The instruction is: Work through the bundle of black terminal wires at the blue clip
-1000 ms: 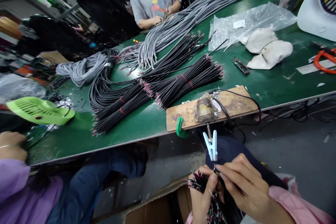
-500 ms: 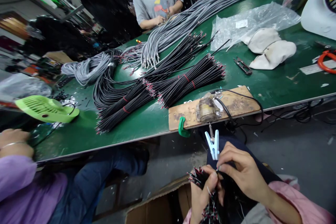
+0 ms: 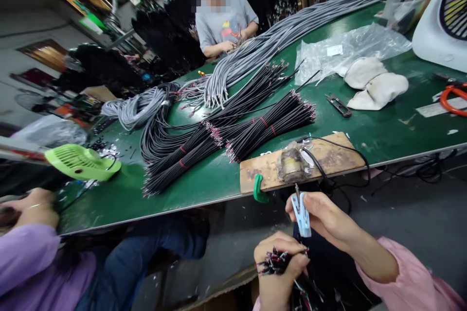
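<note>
A light blue clothespin (image 3: 301, 218) sits at a thin metal rod (image 3: 296, 189) that points down from a round, mesh-wrapped piece (image 3: 291, 164) on a wooden board. My right hand (image 3: 323, 211) pinches the upper legs of the clothespin between thumb and finger. Just below it, my left hand (image 3: 279, 255) is closed around a bundle of thin black cables (image 3: 275, 261) with stripped red, white and dark wire ends. More loose wire ends hang under my left hand. Whether the clothespin's jaws grip a cable I cannot tell.
The wooden board (image 3: 339, 148) is held at the table edge by a green clamp (image 3: 260, 189). Tied black cable bundles (image 3: 270, 124), grey cables (image 3: 262, 34), snips (image 3: 338, 105), white gloves (image 3: 375, 85) and a green fan (image 3: 82, 163) lie on the green table. Co-workers sit left and opposite.
My right hand has moved up from the wire ends in my left hand to the clothespin and squeezes it. My left hand has turned and dropped slightly. The view has tilted up.
</note>
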Available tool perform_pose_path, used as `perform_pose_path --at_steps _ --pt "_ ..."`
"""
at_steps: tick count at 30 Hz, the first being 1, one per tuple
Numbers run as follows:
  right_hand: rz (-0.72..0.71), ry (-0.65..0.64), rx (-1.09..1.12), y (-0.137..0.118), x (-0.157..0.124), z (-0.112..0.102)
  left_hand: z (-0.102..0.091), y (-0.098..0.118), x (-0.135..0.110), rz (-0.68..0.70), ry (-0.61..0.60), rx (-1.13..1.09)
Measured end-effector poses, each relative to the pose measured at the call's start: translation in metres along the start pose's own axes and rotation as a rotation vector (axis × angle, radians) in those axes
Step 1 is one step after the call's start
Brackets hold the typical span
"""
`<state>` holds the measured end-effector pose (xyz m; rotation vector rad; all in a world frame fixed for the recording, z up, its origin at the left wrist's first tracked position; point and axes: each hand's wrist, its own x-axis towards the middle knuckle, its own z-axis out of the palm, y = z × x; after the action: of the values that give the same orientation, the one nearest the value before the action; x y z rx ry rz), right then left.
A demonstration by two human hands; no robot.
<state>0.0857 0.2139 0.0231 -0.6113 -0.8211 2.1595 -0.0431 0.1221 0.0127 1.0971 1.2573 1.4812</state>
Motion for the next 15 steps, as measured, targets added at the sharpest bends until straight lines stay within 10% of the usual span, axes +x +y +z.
perform_pose_path --at_steps 15 --pt "-0.002 0.015 0.081 0.018 -0.006 -0.024 0.013 0.001 0.005 -0.087 0.044 0.052"
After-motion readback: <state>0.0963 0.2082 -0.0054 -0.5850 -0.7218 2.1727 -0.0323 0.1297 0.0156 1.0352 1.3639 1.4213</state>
